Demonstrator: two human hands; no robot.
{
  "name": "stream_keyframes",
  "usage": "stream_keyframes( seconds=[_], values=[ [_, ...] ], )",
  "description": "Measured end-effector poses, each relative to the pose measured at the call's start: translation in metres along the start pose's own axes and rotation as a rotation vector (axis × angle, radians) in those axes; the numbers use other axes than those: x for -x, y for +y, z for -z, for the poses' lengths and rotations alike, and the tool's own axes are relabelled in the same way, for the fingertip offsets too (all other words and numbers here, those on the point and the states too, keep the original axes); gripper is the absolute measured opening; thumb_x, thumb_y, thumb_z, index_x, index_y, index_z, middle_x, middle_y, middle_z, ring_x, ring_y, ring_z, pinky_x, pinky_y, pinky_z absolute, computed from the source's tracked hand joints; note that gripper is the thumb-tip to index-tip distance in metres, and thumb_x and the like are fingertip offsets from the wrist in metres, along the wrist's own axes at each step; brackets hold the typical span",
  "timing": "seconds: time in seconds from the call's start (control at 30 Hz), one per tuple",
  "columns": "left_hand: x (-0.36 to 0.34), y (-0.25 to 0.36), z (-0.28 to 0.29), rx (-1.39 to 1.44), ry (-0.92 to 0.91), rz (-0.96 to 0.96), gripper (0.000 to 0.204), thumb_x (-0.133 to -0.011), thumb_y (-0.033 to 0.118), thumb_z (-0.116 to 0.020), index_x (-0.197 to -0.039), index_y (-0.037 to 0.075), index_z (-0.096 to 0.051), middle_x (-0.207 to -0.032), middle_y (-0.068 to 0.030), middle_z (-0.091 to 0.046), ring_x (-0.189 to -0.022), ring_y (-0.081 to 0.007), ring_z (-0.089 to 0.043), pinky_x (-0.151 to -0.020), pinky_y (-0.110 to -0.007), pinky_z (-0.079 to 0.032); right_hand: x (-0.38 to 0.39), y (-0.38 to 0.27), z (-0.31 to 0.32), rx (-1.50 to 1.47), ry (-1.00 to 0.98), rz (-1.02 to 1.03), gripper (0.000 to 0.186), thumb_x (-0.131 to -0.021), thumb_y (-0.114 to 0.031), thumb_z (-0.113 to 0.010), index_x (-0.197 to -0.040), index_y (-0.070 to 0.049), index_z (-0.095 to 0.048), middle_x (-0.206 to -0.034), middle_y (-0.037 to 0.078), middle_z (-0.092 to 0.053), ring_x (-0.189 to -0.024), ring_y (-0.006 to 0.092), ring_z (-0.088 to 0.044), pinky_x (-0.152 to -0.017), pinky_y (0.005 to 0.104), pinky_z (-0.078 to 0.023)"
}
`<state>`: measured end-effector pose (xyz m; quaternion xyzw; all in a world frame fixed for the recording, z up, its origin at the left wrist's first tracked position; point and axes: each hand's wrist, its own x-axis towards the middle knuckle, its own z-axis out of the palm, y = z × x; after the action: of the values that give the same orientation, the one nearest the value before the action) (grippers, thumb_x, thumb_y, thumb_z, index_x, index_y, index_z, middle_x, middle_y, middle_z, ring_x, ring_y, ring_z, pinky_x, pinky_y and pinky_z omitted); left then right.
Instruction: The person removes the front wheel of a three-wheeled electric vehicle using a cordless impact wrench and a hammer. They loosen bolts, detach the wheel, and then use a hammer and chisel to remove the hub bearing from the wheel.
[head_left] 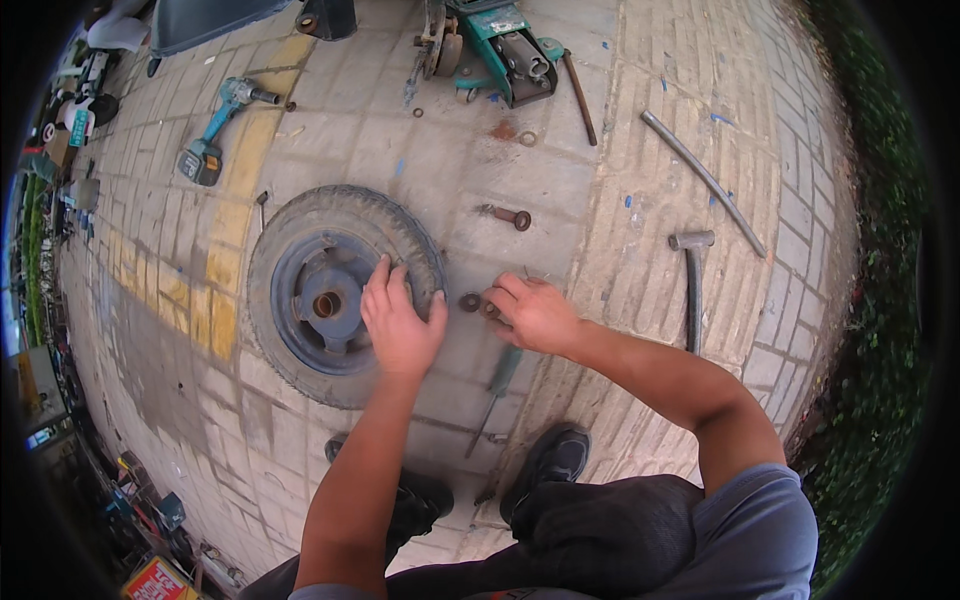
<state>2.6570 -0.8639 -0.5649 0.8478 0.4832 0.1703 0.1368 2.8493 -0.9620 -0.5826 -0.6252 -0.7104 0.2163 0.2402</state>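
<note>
A wheel with a worn black tyre (275, 345) lies flat on the paving, its grey metal rim (300, 335) facing up. A brown ring-lined bore (326, 304) shows in the middle of its hub. My left hand (400, 322) rests over the right side of the wheel, fingers stretched out and holding nothing. Just right of the tyre, my right hand (534, 314) pinches a small rusty ring (490, 309) close to the ground. Beside it lies a dark washer-like ring (470, 301). Below the right hand is a screwdriver (505, 372) with a greenish handle, partly hidden by that hand.
A rusty bolt-like part (515, 218) lies beyond my right hand. A teal floor jack (510, 60) and a rusty rod (580, 98) are farther off. At left is a cordless impact wrench (215, 130); at right, a hammer (692, 242) and a metal bar (705, 185). A hedge borders the right.
</note>
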Motion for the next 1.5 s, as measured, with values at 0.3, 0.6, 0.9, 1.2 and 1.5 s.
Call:
stream_keyframes(
  seconds=[0.3,0.6,0.9,1.2,1.5],
  values=[
    [-0.002,0.001,0.000,0.009,0.012,-0.012,0.060,-0.074,0.023,-0.071,-0.124,-0.001,-0.047,-0.136,-0.0212,-0.043,-0.123,-0.0390,-0.041,-0.104,-0.046,-0.030,-0.023,0.004,-0.039,0.119,-0.125,-0.016,0.020,-0.075,-0.018,-0.064,-0.090,-0.006,-0.059,-0.090,0.011,-0.056,-0.080,0.0277,-0.063,-0.067,0.0389,-0.051],
    [-0.001,0.002,0.001,0.020,0.009,0.008,0.060,-0.074,0.023,-0.071,-0.124,-0.001,-0.047,-0.136,-0.0207,-0.043,-0.123,-0.0389,-0.041,-0.104,-0.046,-0.030,-0.036,-0.028,0.051,-0.127,0.390,0.107,0.035,-0.066,-0.015,-0.076,-0.097,-0.007,-0.061,-0.087,0.008,-0.055,-0.071,0.0277,-0.062,-0.060,0.0371,-0.051],
    [-0.001,0.002,0.002,0.021,0.007,0.014,0.060,-0.074,0.022,-0.071,-0.124,0.000,-0.047,-0.137,-0.0210,-0.042,-0.124,-0.0394,-0.041,-0.105,-0.047,-0.030,-0.040,-0.033,0.086,-0.595,0.102,-0.149,0.034,-0.071,-0.005,-0.076,-0.102,-0.003,-0.062,-0.086,0.003,-0.056,-0.074,0.0130,-0.057,-0.064,0.0254,-0.047],
    [-0.001,0.004,0.003,0.029,0.004,0.030,0.060,-0.074,0.021,-0.072,-0.125,0.001,-0.047,-0.137,-0.0193,-0.043,-0.125,-0.0380,-0.040,-0.105,-0.046,-0.030,-0.028,-0.038,0.067,-2.165,-0.364,-0.357,0.050,-0.078,-0.046,-0.072,-0.105,-0.006,-0.059,-0.082,0.005,-0.050,-0.071,0.0178,-0.046,-0.069,0.0351,-0.037],
    [-0.001,0.003,0.004,0.047,0.013,0.012,0.062,-0.072,0.021,-0.074,-0.125,0.001,-0.047,-0.137,-0.0191,-0.042,-0.124,-0.0381,-0.040,-0.105,-0.047,-0.029,-0.032,-0.045,0.054,-2.321,-0.423,-0.266,0.055,-0.081,-0.056,-0.064,-0.102,-0.005,-0.059,-0.086,0.004,-0.049,-0.070,0.0165,-0.044,-0.069,0.0342,-0.035]
  ],
)
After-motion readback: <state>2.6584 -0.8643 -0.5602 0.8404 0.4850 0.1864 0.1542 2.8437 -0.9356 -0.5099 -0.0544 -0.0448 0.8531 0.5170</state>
